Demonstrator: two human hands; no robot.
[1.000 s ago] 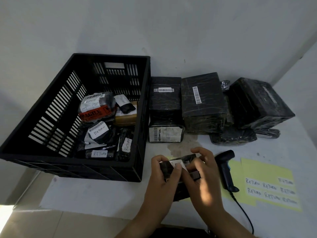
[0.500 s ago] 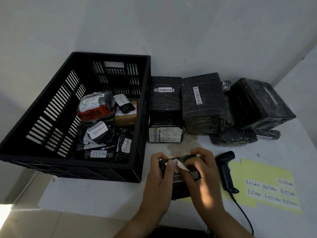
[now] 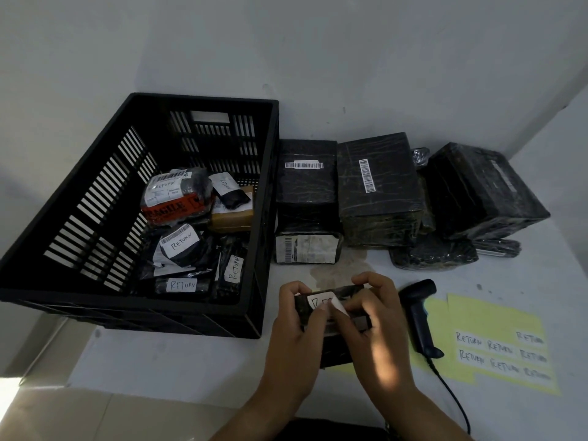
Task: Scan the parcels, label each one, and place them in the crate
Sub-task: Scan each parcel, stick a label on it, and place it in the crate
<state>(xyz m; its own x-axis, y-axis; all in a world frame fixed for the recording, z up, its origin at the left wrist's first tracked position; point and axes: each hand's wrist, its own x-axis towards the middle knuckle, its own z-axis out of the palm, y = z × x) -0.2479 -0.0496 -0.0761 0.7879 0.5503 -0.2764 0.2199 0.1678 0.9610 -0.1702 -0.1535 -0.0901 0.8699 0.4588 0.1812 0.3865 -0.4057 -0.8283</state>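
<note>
A small black parcel (image 3: 348,292) lies in front of me on the white table, just right of the black crate (image 3: 95,198). My left hand (image 3: 294,332) grips its left end, thumb on top. My right hand (image 3: 375,326) holds its right side and pinches a white RETURN label (image 3: 321,302) that lies partly stuck on the parcel's top, its right end lifted. Several labelled parcels (image 3: 179,241) sit inside the crate. The black barcode scanner (image 3: 420,316) lies right of my hands.
Black-wrapped boxes (image 3: 378,186) stand in a row against the wall behind my hands, with flat black packets (image 3: 434,257) in front of them. Yellow sheets with RETURN labels (image 3: 499,348) lie at the right. The scanner cable (image 3: 451,396) runs toward the table's front edge.
The white label has come down onto the parcel's top and more of its writing shows. Both hands have stayed on the parcel with only small finger movements.
</note>
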